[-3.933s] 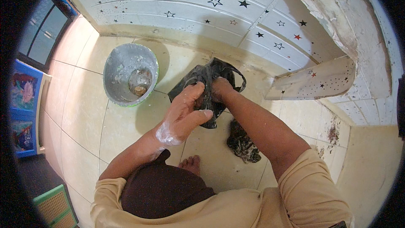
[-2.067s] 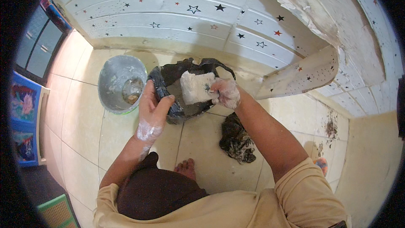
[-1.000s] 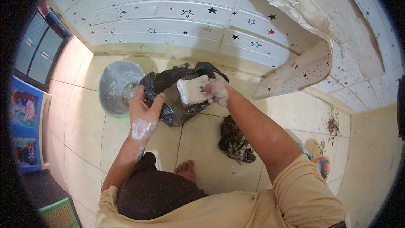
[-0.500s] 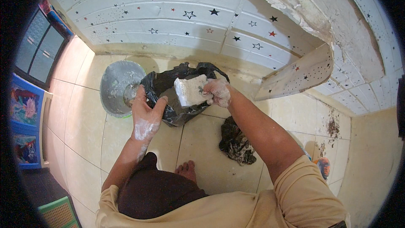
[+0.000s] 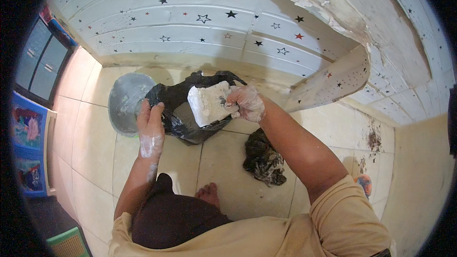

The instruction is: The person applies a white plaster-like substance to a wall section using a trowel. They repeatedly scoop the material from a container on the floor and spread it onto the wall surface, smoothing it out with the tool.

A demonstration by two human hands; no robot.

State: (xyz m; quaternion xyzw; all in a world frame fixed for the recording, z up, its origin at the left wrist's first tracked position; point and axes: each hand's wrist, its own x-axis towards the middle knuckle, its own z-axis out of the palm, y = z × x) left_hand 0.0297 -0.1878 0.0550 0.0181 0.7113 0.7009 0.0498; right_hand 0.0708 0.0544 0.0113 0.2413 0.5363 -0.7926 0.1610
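Observation:
My right hand (image 5: 246, 103), smeared with white powder, grips a white lumpy block (image 5: 207, 103) and holds it over the open mouth of a black plastic bag (image 5: 183, 119) on the tiled floor. My left hand (image 5: 150, 123), also dusted white, clutches the left edge of the bag and keeps it open. Just left of the bag stands a grey metal bowl (image 5: 124, 106), partly hidden behind the bag and my left hand.
A dark crumpled rag (image 5: 263, 160) lies on the floor right of the bag. A white wall with star marks (image 5: 200, 28) runs behind, with peeling plaster and a loose board (image 5: 333, 83) on the right. A blue cabinet (image 5: 28, 133) stands at far left. My bare foot (image 5: 208, 194) rests below.
My right hand has kept the white block over the bag, tilting it slightly. My left hand has shifted a little on the bag's edge, closer to the bowl.

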